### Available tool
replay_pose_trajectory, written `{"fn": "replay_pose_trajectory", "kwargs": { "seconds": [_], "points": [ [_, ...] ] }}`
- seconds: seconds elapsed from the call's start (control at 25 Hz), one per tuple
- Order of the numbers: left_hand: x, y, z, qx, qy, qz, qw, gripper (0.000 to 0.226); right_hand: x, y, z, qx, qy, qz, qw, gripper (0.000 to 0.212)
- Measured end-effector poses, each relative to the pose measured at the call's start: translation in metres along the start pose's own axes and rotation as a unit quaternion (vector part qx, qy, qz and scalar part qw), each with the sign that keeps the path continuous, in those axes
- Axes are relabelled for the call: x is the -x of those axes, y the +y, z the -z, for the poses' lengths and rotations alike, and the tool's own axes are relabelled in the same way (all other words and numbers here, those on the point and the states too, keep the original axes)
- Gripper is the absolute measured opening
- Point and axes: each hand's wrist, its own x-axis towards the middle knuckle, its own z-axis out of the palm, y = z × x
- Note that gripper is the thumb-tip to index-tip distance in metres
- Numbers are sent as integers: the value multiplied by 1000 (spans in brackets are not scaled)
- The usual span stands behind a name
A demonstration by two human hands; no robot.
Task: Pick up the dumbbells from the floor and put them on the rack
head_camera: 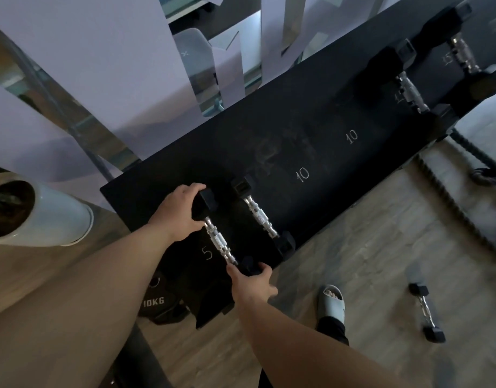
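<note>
1. The left hand (pixel 177 211) is gripping the far head of a dumbbell (pixel 220 242); the right hand (pixel 252 282) is closing around its near head.
2. The dumbbell is lying on the rack (pixel 311 152) beside the painted 5; a second dumbbell (pixel 260 217) is resting just beside it.
3. Another dumbbell (pixel 426 312) is lying on the floor (pixel 367 247), near a slippered foot (pixel 331 302).

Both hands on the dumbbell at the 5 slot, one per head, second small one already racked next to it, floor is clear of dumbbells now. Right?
Not quite: the floor is not clear. The head view shows one dumbbell on the floor, right of the foot. The rest holds: the left hand and right hand each grip a head of the dumbbell at the 5 slot, and a second small dumbbell sits beside it on the rack.
</note>
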Motion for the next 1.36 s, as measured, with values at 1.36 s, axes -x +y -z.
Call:
{"fn": "replay_pose_trajectory", "kwargs": {
  "seconds": [1.36],
  "points": [
    [-224, 359, 39, -97, 32, -81, 991, 88, -147, -256, 290, -106, 108, 62, 987, 81]
  ]
}}
